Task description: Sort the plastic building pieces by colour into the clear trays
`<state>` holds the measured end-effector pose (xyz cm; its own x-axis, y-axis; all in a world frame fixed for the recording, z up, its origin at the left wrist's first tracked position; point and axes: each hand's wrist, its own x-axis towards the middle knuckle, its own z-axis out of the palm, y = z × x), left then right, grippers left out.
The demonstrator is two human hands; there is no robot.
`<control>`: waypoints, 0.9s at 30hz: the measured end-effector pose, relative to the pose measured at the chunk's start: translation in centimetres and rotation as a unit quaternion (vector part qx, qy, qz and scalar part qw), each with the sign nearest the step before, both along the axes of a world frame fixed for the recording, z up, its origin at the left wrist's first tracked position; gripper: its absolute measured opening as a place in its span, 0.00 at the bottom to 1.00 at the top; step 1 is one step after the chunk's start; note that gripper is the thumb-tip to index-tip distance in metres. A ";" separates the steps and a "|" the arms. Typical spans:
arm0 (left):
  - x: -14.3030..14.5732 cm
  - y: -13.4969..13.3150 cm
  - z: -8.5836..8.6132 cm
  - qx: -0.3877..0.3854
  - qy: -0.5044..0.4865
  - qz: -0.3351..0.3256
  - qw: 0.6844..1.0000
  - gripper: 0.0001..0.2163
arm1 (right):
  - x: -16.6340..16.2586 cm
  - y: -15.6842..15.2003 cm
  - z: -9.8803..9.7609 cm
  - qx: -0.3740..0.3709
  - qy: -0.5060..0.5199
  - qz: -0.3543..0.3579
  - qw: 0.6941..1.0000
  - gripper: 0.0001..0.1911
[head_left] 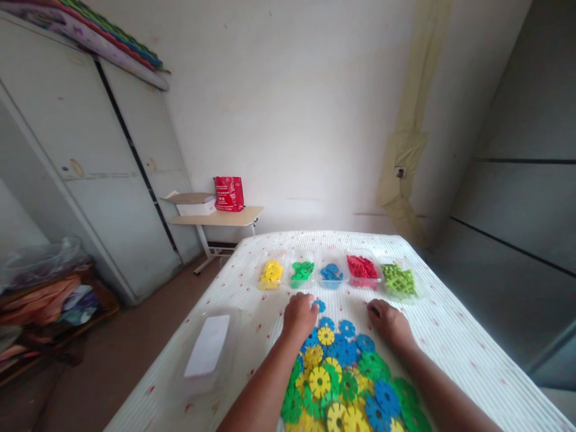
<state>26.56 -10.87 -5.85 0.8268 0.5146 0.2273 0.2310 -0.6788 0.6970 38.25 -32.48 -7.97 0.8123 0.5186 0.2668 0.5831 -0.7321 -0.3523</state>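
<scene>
My left hand [299,315] is closed, with its thumb and fingertips at the edge of a blue notched disc [319,306] just past the far end of the pile. My right hand [390,324] rests to the right of the pile, fingers curled in; whatever lies inside them, if anything, is hidden. Between my forearms spreads a heap of flat, notched plastic discs: blue ones [344,351], yellow ones [319,382] and green ones [374,366]. Some overlap, and the near end of the heap runs out of view.
Beyond my hands stand clear tubs of yellow [272,271], green [302,272], blue [332,273], red [362,268] and light green pieces [399,279]. A clear container [189,387] with a white card [208,346] is at left. A side table [225,217] holds a red bag [228,194].
</scene>
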 end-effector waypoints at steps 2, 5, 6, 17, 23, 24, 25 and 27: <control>1.0 -0.5 0.2 0.029 0.030 0.012 0.999 0.07 | -0.1 0.2 0.1 -0.013 -0.005 0.001 1.000 0.12; 1.8 -1.1 0.3 0.062 0.064 0.022 0.996 0.07 | -0.2 0.2 0.2 -0.015 -0.006 0.004 1.000 0.12; 1.9 -1.2 0.3 0.069 0.070 0.022 0.995 0.09 | -0.2 0.2 0.1 -0.016 -0.005 0.003 1.000 0.11; 2.2 -3.5 0.9 0.049 0.060 -0.196 0.977 0.13 | 0.0 0.2 -0.1 -0.018 -0.011 0.000 1.000 0.11; 2.2 -5.3 0.8 0.077 0.079 -0.235 0.966 0.14 | -0.1 0.2 0.0 -0.009 -0.013 0.001 1.000 0.11; 2.2 -5.4 0.8 0.085 0.083 -0.229 0.966 0.14 | -0.1 0.2 0.0 -0.010 -0.013 0.001 1.000 0.11; 2.1 -5.3 0.8 0.092 0.087 -0.224 0.966 0.14 | -0.1 0.2 0.0 -0.011 -0.014 -0.001 1.000 0.11; 2.0 -5.2 0.8 0.102 0.094 -0.218 0.966 0.12 | -0.1 0.2 0.0 -0.012 -0.016 -0.002 1.000 0.11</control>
